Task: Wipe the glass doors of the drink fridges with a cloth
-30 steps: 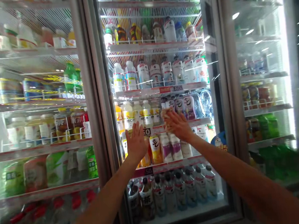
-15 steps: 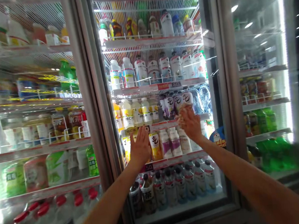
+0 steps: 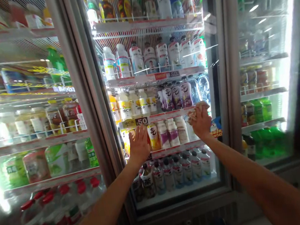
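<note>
Both arms reach forward to the closed glass door of an upright drinks fridge. My left hand lies flat on the glass with fingers stretched, in front of yellow-labelled bottles; nothing is in it. Farther right, my right hand presses a pale crumpled cloth against the pane, its fingers over the cloth. Behind the glass stand rows of bottles, among them purple-labelled bottles and white-labelled bottles. A blue sticker is beside my right hand, at the door's right side.
Metal door frames rise left of the door, and another metal frame stands on its right. The left fridge section holds red-capped bottles low down. Green bottles show through the right-hand glass.
My right hand has slid the cloth to the right across the glass, toward the blue sticker. My left hand stays flat in nearly the same place. The camera view has tilted downward.
</note>
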`<state>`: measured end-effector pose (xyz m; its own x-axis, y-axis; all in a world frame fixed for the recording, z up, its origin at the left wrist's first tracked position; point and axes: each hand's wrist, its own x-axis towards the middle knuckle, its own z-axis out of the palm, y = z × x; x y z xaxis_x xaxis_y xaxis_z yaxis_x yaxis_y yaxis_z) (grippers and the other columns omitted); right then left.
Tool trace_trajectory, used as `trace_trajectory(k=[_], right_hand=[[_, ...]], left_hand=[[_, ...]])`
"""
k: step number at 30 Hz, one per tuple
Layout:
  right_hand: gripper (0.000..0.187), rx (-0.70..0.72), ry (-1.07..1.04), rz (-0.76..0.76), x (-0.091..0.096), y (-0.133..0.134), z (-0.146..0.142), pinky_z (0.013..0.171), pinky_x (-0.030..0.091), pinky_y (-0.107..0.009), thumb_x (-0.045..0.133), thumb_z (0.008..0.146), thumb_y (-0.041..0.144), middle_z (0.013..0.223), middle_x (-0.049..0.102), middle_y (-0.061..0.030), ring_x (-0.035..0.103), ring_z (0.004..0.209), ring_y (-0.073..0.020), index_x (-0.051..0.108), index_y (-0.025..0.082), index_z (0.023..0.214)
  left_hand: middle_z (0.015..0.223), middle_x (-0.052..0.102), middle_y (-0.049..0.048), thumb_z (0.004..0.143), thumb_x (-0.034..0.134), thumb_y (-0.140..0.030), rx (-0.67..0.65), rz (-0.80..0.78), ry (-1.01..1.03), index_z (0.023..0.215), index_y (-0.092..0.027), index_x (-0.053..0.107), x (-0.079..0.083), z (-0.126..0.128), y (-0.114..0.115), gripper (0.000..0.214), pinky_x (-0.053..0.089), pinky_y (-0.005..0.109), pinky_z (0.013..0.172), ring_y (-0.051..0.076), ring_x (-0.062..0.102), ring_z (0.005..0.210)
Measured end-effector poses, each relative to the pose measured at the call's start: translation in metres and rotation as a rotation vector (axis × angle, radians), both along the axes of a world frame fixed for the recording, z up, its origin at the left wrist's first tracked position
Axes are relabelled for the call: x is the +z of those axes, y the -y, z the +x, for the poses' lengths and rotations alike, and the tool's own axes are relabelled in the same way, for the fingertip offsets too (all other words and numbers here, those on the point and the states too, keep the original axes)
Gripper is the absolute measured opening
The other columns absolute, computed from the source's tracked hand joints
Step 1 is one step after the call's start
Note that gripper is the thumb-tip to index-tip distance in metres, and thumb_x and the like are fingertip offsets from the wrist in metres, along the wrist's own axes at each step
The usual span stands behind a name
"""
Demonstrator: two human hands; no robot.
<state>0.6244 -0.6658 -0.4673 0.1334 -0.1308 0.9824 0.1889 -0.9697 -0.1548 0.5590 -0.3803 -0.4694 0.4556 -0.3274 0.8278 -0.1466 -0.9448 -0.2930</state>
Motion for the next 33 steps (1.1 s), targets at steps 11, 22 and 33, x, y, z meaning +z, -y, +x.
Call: trace_trajectory(k=[11,22,33], right_hand=[[0.043,0.089,-0.093,-0.161,-0.052,-0.026,-0.009,0.102,0.026,-0.048,0.042,0.087,0.023,0.142,0.036,-0.0139,0.03,0.132,-0.026,0.048,0.019,0.129],[0.041,0.157,-0.155,-0.299,-0.108,-0.056,-0.015,0.107,0.021,-0.045,0.042,0.083,0.017,0.14,0.041,-0.0063,0.03,0.133,-0.0214,0.054,0.027,0.121],[0.049,0.089,-0.228,-0.094,-0.148,-0.062,-0.024,0.099,0.033,-0.047,0.041,0.084,0.018,0.143,0.032,-0.0164,0.029,0.132,-0.0292,0.043,0.017,0.132]], left_hand=[[0.146,0.028,0.012,0.08,0.041,-0.02,-0.009,0.033,-0.053,0.135,-0.01,0.038,-0.026,-0.005,-0.001,0.056,0.012,0.053,0.111,0.027,0.02,0.137],[0.146,0.03,0.0095,0.075,0.046,-0.02,0.003,0.032,-0.086,0.134,-0.013,0.04,-0.052,-0.009,-0.011,0.059,0.014,0.053,0.111,0.027,0.022,0.137],[0.145,0.031,0.0122,0.076,0.049,-0.023,0.007,-0.024,-0.136,0.132,-0.012,0.043,-0.086,-0.014,-0.008,0.058,0.019,0.053,0.11,0.028,0.026,0.135]])
